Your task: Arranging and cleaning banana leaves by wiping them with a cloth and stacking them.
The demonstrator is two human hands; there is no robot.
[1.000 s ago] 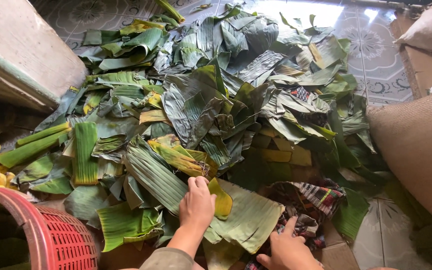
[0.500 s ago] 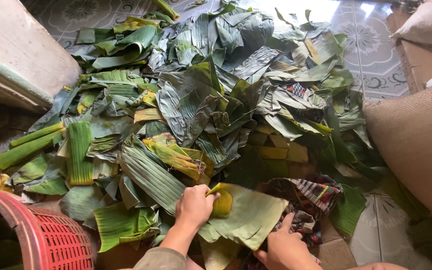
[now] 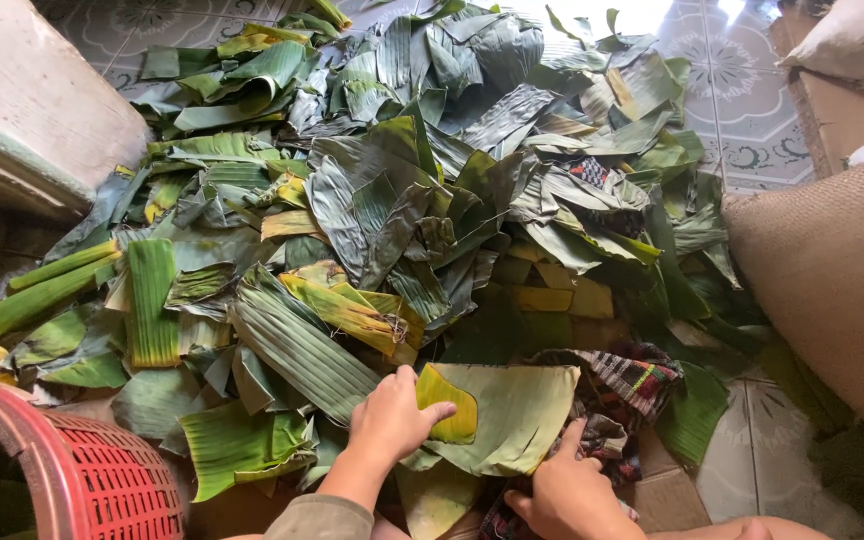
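Left hand (image 3: 390, 418) drawn back toward the body over the second, from flat and stretched out on the leaf pile to curled near the bottom of the view. Fingers closed round a small yellow-green leaf piece (image 3: 449, 404), pressed onto the broad pale banana leaf (image 3: 512, 415). Broad leaf pulled nearer and smoothed flatter, more of its pale face shown than before. Right hand (image 3: 569, 492) shifted slightly up, one finger raised against the broad leaf's lower edge, resting beside the patterned cloth (image 3: 630, 380). Whole view tipped a little lower.
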